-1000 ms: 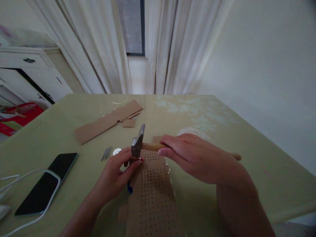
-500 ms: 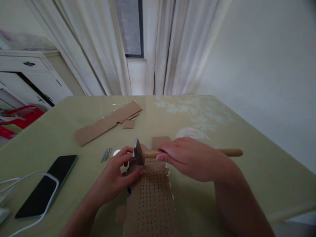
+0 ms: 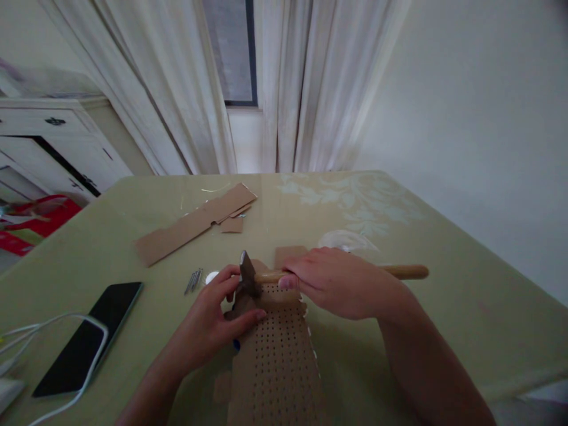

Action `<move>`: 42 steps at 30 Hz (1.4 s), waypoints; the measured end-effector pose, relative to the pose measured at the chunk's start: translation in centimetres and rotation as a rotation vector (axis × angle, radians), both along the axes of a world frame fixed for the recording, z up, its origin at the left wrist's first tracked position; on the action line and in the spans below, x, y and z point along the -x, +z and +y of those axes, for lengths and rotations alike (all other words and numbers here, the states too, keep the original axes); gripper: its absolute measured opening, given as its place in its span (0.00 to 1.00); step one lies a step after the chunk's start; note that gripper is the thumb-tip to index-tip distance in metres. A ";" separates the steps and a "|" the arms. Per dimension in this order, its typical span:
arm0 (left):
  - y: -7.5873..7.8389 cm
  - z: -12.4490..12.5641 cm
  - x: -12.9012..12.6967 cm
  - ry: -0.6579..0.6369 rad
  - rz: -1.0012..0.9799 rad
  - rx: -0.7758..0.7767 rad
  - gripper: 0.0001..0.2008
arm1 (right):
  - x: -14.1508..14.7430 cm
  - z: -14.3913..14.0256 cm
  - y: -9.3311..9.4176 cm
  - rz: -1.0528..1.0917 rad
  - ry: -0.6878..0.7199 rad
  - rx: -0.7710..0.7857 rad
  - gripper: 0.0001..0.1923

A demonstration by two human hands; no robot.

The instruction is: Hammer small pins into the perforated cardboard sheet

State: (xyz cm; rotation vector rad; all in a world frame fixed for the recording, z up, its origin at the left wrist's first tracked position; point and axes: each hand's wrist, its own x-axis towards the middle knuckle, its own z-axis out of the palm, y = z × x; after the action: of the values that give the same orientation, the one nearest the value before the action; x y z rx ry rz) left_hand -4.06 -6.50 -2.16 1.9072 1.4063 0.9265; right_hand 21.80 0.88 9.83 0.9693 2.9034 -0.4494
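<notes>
A brown cardboard piece (image 3: 279, 361) dotted with rows of small holes runs from the near table edge to both hands. My left hand (image 3: 217, 325) grips its far left side, thumb lying on top and fingers bent around the edge; their tips are partly hidden. Over the far end, my right hand (image 3: 337, 281) is wrapped around the wooden handle of a hammer (image 3: 249, 277). The metal head stands beside my left fingers, with its lower face over the cardboard. Whatever lies directly under the head is hidden. A bit of blue (image 3: 236, 344) shows at the cardboard's left edge.
Several nails (image 3: 193, 281) lie left of a small white round thing (image 3: 212, 276). A black phone (image 3: 91, 340) and white cables (image 3: 100, 349) are at the left. Cardboard strips (image 3: 195, 225) lie farther back, and clear crumpled plastic (image 3: 346, 240) is beyond my right hand.
The view has shifted slightly. My left thumb has moved a little along the cardboard. The hammer stays at nearly the same place, its handle end slightly farther left.
</notes>
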 end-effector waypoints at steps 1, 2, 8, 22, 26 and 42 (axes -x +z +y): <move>0.1 0.0 -0.1 0.004 -0.007 0.004 0.15 | -0.1 0.0 0.1 0.005 -0.006 0.013 0.21; 0.1 -0.1 -0.1 0.005 -0.015 0.011 0.15 | -0.2 0.0 0.1 0.015 -0.012 0.030 0.21; 0.0 -0.2 -0.2 -0.001 -0.032 -0.002 0.15 | -0.2 -0.4 0.0 0.038 0.017 0.005 0.20; 0.0 -0.1 -0.2 0.004 0.011 -0.066 0.13 | -0.6 -0.7 0.4 0.037 -0.045 0.017 0.19; 0.5 0.1 1.1 0.117 0.016 -0.150 0.13 | -1.8 -0.7 1.0 0.080 -0.104 0.040 0.20; -1.6 1.4 9.1 0.655 0.714 0.535 0.20 | -2.6 0.2 0.5 0.048 -0.099 -0.033 0.21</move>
State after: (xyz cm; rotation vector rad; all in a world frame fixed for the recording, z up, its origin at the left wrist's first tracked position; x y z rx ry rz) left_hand -13.20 -5.11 -3.80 1.4075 2.4787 0.0297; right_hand 24.44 1.07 10.38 1.1260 2.9234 -0.4376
